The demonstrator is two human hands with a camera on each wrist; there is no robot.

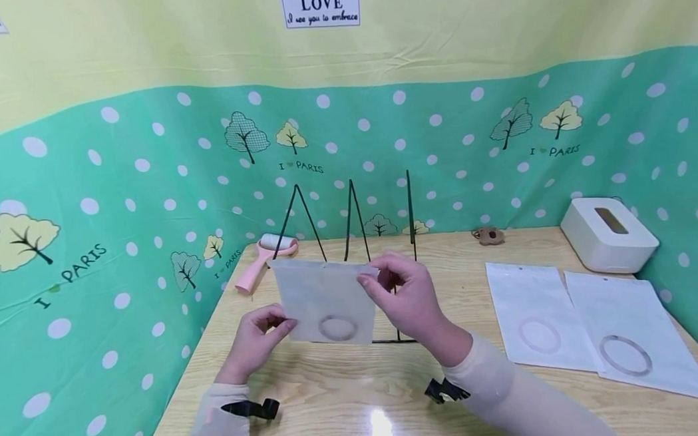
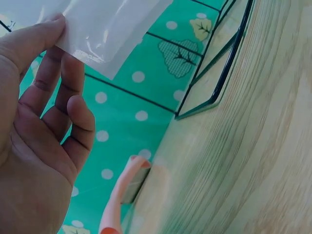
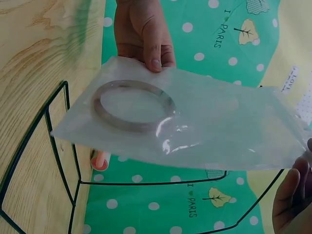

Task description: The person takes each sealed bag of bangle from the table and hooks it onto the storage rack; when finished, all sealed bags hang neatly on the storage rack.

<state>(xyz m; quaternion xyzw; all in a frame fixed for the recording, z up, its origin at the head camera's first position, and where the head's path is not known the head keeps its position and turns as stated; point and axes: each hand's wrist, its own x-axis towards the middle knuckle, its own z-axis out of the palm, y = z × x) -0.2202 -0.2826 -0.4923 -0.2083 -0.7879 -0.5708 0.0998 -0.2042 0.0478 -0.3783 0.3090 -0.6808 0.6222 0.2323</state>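
Note:
Both hands hold up a translucent white plastic bag in front of a black wire rack. Inside it, near the lower edge, lies a greyish-brown bangle. My left hand pinches the bag's lower left edge between thumb and fingers; the left wrist view shows the other fingers of this hand bent below the bag. The upper right corner is gripped by my right hand, only partly seen in its own wrist view. Much of the rack is hidden behind the bag.
Two similar white bags, a left one with a pale bangle and a right one with a darker bangle, lie at the right. Behind them stands a white tissue box. A pink-handled roller and a small brown object are at the back.

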